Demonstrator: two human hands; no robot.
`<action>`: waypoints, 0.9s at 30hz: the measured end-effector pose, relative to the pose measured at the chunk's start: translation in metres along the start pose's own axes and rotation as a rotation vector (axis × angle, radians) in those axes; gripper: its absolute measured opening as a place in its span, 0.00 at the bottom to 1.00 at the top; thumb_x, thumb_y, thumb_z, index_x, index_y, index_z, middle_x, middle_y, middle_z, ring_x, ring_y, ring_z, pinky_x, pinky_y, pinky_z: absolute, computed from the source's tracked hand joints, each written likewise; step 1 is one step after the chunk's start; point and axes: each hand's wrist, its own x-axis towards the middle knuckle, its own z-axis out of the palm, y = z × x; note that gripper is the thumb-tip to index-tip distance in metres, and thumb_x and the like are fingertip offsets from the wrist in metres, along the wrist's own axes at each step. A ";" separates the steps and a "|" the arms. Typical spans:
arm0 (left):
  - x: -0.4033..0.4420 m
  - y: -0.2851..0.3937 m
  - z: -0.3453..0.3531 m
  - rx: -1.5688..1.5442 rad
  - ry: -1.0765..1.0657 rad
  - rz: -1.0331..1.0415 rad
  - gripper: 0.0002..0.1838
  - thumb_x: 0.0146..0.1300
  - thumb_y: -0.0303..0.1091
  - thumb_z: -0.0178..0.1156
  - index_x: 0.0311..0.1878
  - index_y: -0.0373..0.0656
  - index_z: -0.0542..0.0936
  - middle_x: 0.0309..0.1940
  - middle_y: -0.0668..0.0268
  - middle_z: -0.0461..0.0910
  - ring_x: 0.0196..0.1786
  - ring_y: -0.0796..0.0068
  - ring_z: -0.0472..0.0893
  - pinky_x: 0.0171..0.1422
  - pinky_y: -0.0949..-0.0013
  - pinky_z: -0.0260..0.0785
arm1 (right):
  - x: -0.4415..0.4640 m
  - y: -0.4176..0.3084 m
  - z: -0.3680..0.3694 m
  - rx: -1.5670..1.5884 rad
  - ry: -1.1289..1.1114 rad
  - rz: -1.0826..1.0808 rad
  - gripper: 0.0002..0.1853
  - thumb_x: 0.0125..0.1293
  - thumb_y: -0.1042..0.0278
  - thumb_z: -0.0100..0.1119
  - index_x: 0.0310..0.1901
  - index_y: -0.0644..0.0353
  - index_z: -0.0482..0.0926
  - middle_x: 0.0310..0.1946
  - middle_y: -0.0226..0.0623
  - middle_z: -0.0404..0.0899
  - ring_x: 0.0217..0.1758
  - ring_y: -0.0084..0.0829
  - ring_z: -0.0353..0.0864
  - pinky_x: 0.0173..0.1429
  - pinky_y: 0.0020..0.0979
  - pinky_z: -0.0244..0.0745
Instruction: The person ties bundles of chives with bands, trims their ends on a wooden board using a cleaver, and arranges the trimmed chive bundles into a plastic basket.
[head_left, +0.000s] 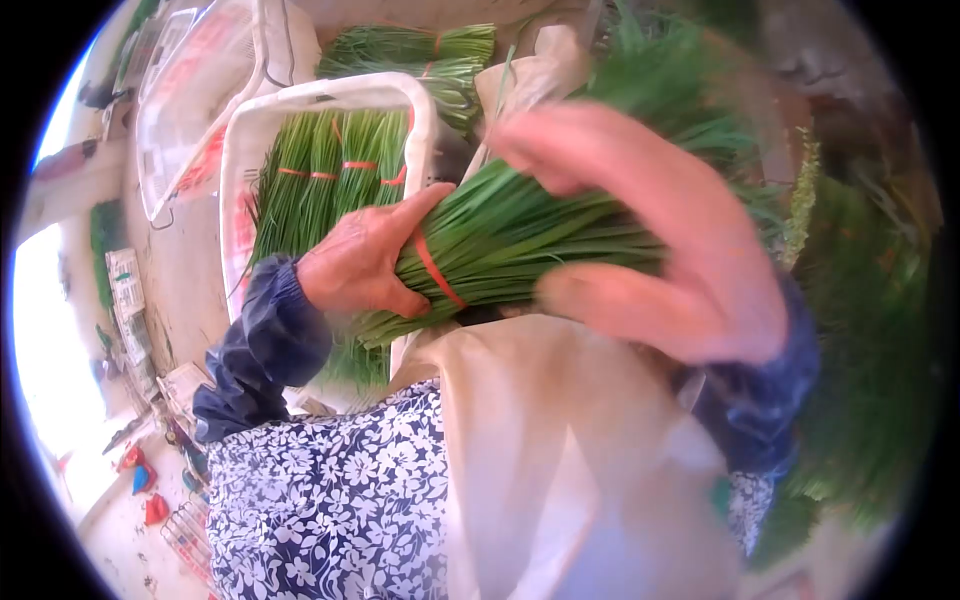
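Note:
A thick bundle of long green leaves lies slantwise in front of my body, with a red band around its lower left end. My left hand is closed around that end, right beside the band. Over the middle of the bundle is my right hand, badly smeared by motion. Its thumb side and finger side are wide apart, one along each edge of the leaves; whether it grips them is unclear. The leaf tips at the upper right are blurred.
Left of the bundle stands a white crate holding several red-banded green bundles. More bundles lie behind it. An empty-looking clear basket is at the upper left. Loose greenery fills the right side. A beige apron covers my lap.

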 end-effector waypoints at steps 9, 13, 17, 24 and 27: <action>0.022 0.066 -0.060 1.013 0.335 0.388 0.45 0.33 0.31 0.74 0.63 0.43 0.73 0.48 0.64 0.80 0.54 0.60 0.78 0.63 0.52 0.62 | 0.026 0.059 0.019 0.381 -0.211 0.364 0.40 0.46 0.54 0.74 0.58 0.70 0.72 0.50 0.49 0.80 0.53 0.39 0.80 0.60 0.35 0.72; 0.030 0.088 -0.095 0.787 1.051 0.730 0.52 0.37 0.34 0.77 0.71 0.44 0.65 0.62 0.56 0.75 0.67 0.52 0.71 0.75 0.48 0.53 | -0.015 0.046 -0.021 0.452 0.252 0.442 0.42 0.46 0.64 0.75 0.64 0.69 0.69 0.54 0.40 0.78 0.57 0.29 0.75 0.64 0.31 0.68; 0.092 0.026 -0.057 -0.783 0.936 0.652 0.62 0.54 0.78 0.55 0.78 0.40 0.49 0.73 0.48 0.60 0.73 0.52 0.63 0.76 0.47 0.54 | -0.035 0.034 -0.042 0.179 0.652 0.359 0.44 0.46 0.66 0.75 0.66 0.68 0.67 0.55 0.43 0.77 0.59 0.33 0.75 0.66 0.33 0.67; 0.187 0.086 0.016 -1.580 0.294 0.626 0.48 0.53 0.48 0.70 0.73 0.39 0.59 0.68 0.50 0.68 0.67 0.54 0.71 0.72 0.52 0.64 | -0.027 0.007 -0.020 -0.534 0.762 0.365 0.44 0.47 0.54 0.77 0.63 0.67 0.67 0.50 0.52 0.73 0.55 0.55 0.71 0.59 0.49 0.68; 0.193 0.082 0.021 -1.819 0.033 0.673 0.45 0.52 0.45 0.70 0.69 0.35 0.64 0.63 0.49 0.72 0.62 0.53 0.75 0.68 0.50 0.70 | -0.043 0.009 -0.019 -0.822 0.658 0.380 0.25 0.60 0.58 0.67 0.51 0.66 0.73 0.42 0.51 0.77 0.47 0.53 0.75 0.49 0.49 0.69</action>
